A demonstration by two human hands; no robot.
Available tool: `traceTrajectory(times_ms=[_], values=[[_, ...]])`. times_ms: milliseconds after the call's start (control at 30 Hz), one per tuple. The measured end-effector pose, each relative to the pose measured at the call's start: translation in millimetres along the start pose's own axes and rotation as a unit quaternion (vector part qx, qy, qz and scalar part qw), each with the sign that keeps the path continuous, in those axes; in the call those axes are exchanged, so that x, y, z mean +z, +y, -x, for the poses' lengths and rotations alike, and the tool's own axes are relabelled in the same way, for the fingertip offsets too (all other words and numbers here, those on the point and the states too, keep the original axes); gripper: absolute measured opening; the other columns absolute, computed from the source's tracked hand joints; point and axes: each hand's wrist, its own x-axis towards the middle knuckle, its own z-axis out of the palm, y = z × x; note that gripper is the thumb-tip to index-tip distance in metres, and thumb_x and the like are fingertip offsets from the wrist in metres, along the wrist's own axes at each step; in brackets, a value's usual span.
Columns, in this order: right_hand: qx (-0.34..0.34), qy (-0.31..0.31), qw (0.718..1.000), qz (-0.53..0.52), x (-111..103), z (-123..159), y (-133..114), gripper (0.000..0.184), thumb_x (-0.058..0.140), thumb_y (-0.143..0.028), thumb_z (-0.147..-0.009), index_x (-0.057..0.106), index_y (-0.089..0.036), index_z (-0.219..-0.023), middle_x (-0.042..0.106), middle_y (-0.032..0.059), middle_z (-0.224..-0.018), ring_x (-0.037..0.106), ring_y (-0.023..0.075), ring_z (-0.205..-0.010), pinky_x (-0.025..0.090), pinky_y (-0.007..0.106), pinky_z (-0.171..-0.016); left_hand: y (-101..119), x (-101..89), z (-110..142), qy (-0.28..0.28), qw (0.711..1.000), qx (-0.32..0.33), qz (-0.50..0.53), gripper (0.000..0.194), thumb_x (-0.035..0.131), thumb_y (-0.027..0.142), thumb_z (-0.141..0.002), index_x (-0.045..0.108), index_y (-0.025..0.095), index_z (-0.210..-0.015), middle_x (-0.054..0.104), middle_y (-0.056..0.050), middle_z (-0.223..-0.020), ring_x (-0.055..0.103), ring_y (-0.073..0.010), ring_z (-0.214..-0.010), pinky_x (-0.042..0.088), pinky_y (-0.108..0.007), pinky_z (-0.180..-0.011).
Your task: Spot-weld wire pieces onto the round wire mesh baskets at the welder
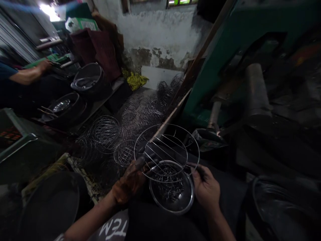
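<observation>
A round wire rack (167,153), with an outer ring, a smaller inner ring and several parallel wires, is held up in front of me. My left hand (131,179), in a stained brown glove with dark fingertips, is closed on its left edge. On the right edge, the fingers of my bare right hand (207,187) pinch the outer wire. Below the rack is a shiny metal bowl (173,211), seen partly through the wires. Many small, thin metal pieces (170,190) lie inside it; their exact kind is too small to tell.
Finished-looking wire racks (105,132) are heaped on the floor ahead. Green machinery (213,67) with metal shafts stands at right. Another person's arm (32,72) shows at left, near dark tubs (91,77). A large dark basin (52,204) sits at lower left. Yellow cloth (136,80) lies by the wall.
</observation>
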Motion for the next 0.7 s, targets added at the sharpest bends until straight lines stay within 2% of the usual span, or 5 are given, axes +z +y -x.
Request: traceTrajectory(times_ms=[100, 200, 267, 467, 700], values=[[0.055, -0.111, 0.991, -0.055, -20, -8, 2, 0.032, 0.078, -0.052, -0.076, 0.079, -0.023, -0.09, 0.078, 0.0099, -0.093, 0.074, 0.0277, -0.081, 0.062, 0.038, -0.075, -2, -4.6, 2, 0.015, 0.997, 0.007, -0.076, 0.029, 0.059, 0.039, -0.092, 0.074, 0.021, -0.108, 0.073, -0.011, -0.115, 0.066, -0.0278, -0.123, 0.06, -0.045, -0.087], [0.134, -0.102, 0.98, -0.106, -33, -22, 4, 0.049, 0.083, -0.055, -0.071, 0.076, -0.02, -0.104, 0.078, 0.0119, -0.098, 0.074, 0.0276, -0.078, 0.063, 0.039, -0.068, -1, -11.0, 6, -0.069, 0.987, -0.08, -0.125, 0.038, 0.045, 0.043, -0.097, 0.072, 0.017, -0.101, 0.072, -0.008, -0.098, 0.073, -0.0239, -0.107, 0.061, -0.038, -0.069], [0.162, -0.074, 0.976, -0.126, -34, -30, 4, 0.059, 0.086, -0.058, -0.067, 0.073, -0.019, -0.109, 0.078, 0.0126, -0.101, 0.073, 0.027, -0.077, 0.063, 0.039, -0.065, 5, -8.7, 7, -0.092, 0.986, -0.101, -0.093, 0.036, 0.05, 0.046, -0.095, 0.071, 0.019, -0.105, 0.073, -0.008, -0.101, 0.071, -0.0246, -0.111, 0.062, -0.04, -0.076], [0.14, -0.123, 0.976, -0.116, -23, -33, 0, 0.057, 0.081, -0.062, -0.07, 0.075, -0.016, -0.104, 0.078, 0.0131, -0.095, 0.073, 0.0269, -0.078, 0.062, 0.038, -0.066, 34, 21.5, 2, 0.019, 0.994, -0.051, 0.092, 0.054, 0.054, 0.053, -0.097, 0.055, 0.029, -0.145, 0.066, -0.013, -0.134, 0.062, -0.0307, -0.127, 0.05, -0.056, -0.106], [0.11, -0.041, 0.989, -0.085, -15, -19, 3, 0.047, 0.079, -0.057, -0.072, 0.075, -0.018, -0.097, 0.077, 0.0089, -0.08, 0.071, 0.0237, -0.066, 0.061, 0.037, -0.064, 20, 13.7, 4, -0.031, 0.981, -0.092, 0.168, 0.055, 0.048, 0.055, -0.099, 0.05, 0.032, -0.149, 0.057, -0.012, -0.147, 0.062, -0.0328, -0.127, 0.05, -0.056, -0.105]])
